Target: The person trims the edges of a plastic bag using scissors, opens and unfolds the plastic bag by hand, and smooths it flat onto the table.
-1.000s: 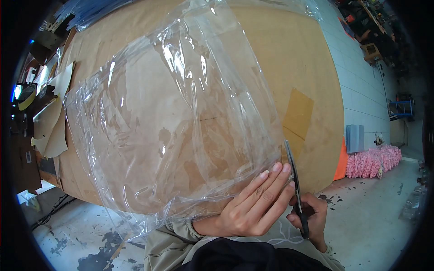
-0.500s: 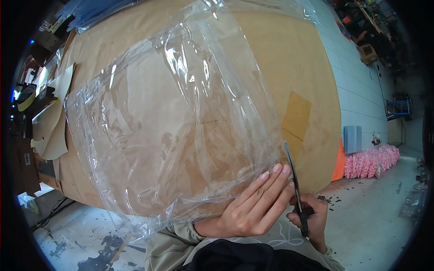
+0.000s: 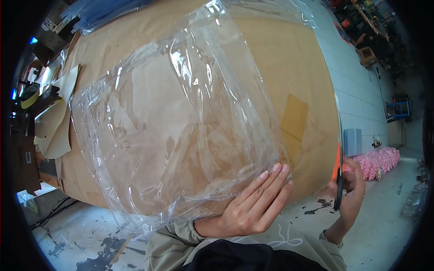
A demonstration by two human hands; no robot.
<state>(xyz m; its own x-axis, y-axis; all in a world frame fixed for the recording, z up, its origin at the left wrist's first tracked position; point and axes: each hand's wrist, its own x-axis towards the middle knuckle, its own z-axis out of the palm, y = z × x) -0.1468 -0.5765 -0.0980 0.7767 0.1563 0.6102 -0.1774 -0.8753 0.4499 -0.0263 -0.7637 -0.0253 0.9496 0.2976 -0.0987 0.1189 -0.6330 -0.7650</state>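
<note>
A large clear plastic sheet [image 3: 158, 113], wrinkled and shiny, covers much of the brown table surface [image 3: 266, 49]. My left hand [image 3: 257, 201] lies flat on the sheet's near right corner, its fingers stretched out and pointing up to the right. Past the table's right edge, my right hand [image 3: 350, 189] is wrapped round the black handles of a pair of scissors [image 3: 340, 149]. The blades point away from me and look closed; they are apart from the sheet. Motion blurs part of the right hand.
A strip of brown tape [image 3: 294, 118] is on the table's right part. Blue plastic [image 3: 108, 11] lies at the far left, and curled paper sheets [image 3: 56, 122] at the left edge. On the floor to the right are a pink bundle [image 3: 377, 162] and a grey block [image 3: 352, 142].
My right hand has moved right with the scissors, away from the sheet's corner and my left hand. The left hand has stayed almost in place.
</note>
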